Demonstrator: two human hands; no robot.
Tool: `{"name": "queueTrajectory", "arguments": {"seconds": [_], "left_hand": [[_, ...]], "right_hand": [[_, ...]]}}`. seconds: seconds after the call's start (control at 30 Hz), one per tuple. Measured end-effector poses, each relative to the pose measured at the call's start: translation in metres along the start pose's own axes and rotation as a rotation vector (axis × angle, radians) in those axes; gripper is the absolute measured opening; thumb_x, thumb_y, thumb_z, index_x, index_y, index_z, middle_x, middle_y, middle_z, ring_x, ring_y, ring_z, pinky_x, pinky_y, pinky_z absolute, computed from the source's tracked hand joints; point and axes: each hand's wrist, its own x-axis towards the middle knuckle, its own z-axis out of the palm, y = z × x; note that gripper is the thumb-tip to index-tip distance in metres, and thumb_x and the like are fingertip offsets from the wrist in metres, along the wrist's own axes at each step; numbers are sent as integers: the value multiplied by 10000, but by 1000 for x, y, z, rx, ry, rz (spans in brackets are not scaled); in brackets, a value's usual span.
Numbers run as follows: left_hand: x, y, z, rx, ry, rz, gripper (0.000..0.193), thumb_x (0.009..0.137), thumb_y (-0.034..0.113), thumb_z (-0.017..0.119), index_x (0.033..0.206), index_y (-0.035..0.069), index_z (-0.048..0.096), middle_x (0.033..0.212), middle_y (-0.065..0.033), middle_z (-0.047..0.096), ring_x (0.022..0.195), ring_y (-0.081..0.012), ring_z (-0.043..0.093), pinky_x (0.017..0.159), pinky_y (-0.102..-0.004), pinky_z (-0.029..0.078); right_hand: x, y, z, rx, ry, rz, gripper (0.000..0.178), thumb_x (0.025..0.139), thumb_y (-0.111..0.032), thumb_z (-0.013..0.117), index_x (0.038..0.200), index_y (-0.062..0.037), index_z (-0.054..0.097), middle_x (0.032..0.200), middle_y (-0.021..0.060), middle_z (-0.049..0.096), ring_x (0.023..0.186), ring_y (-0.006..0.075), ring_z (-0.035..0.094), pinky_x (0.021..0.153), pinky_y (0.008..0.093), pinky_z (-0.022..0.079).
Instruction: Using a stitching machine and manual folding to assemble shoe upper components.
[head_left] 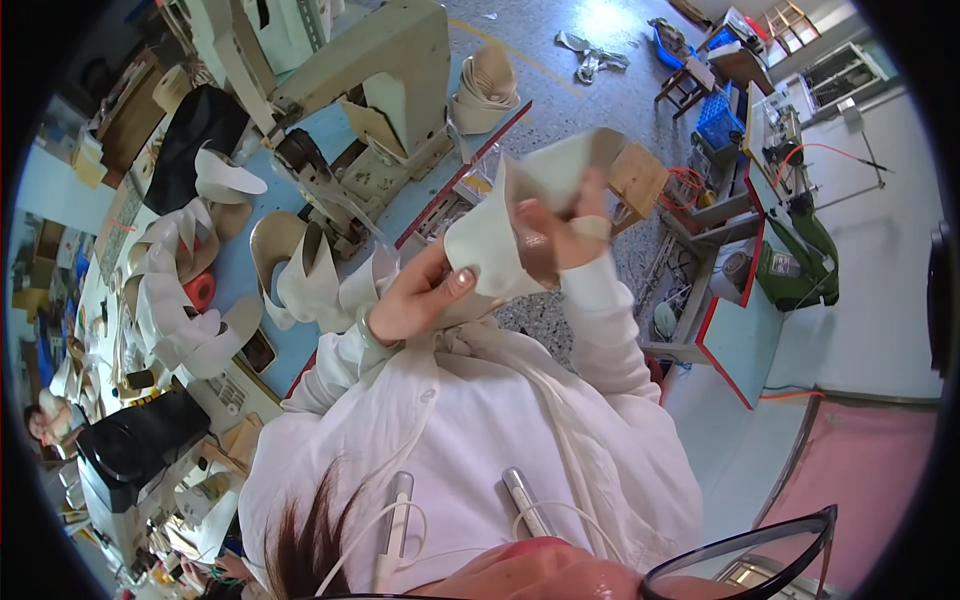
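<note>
I hold a white leather shoe upper (pixel 490 245) with a beige inside in front of my chest. My left hand (pixel 415 295) is closed on its left side, the thumb pressed on the white outer face. On the other side, my right hand (pixel 568 225) grips the curved piece near its brown inner edge. The right fingers are smeared by motion. A pale blurred part of the piece (pixel 570 150) stands up beyond them. Just left of my left hand, a chain of similar white uppers (pixel 310 280) lies along the blue worktable (pixel 268 190).
A sewing machine (pixel 390 70) stands ahead on the table, with nested beige pieces (pixel 485 90) behind it. More white uppers (pixel 165 280), a red spool (pixel 200 291) and a phone (pixel 258 352) lie left. At right are a wooden stool (pixel 636 182) and a red-edged bench (pixel 735 335).
</note>
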Motion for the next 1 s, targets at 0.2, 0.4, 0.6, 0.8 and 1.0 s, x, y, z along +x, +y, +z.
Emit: {"name": "queueTrajectory", "arguments": {"seconds": [0.2, 0.4, 0.6, 0.8, 1.0], "left_hand": [[7, -1, 1, 64, 126, 27, 530, 922, 165, 577, 1368, 25, 328, 1229, -96, 530, 1126, -162, 498, 958, -313, 389], [14, -6, 9, 33, 118, 1, 488, 930, 164, 561, 1342, 15, 347, 1167, -85, 540, 1104, -161, 505, 948, -311, 397], [25, -10, 2, 351, 54, -9, 370, 978, 269, 465, 1235, 4, 439, 1064, -37, 536, 979, -115, 509, 828, -292, 422], [30, -9, -29, 874, -88, -189, 369, 983, 307, 456, 1136, -8, 574, 929, 7, 580, 815, -60, 468, 741, -231, 407], [26, -27, -13, 97, 22, -198, 305, 933, 235, 567, 1109, -8, 622, 972, -20, 616, 910, -118, 554, 810, -285, 426]], "right_hand": [[-21, 12, 8, 194, -133, 305, 463, 855, -131, 650, 1242, 24, 447, 1056, 95, 617, 919, 127, 599, 786, 260, 491], [-21, 3, -11, -56, -169, 232, 561, 870, -239, 647, 1300, 35, 410, 1152, 93, 590, 975, 160, 594, 837, 304, 478], [-35, -24, 5, -452, -371, 82, 1060, 678, -214, 826, 1448, 5, 131, 1246, 175, 537, 1157, 205, 518, 938, 338, 424], [-23, -17, -13, -490, -193, -376, 817, 668, -29, 772, 1372, 0, 358, 994, 155, 667, 905, 259, 661, 791, 342, 509], [-29, -1, -13, -450, -36, -511, 411, 680, 2, 766, 1064, -14, 620, 966, 148, 677, 841, 234, 670, 736, 329, 532]]}}
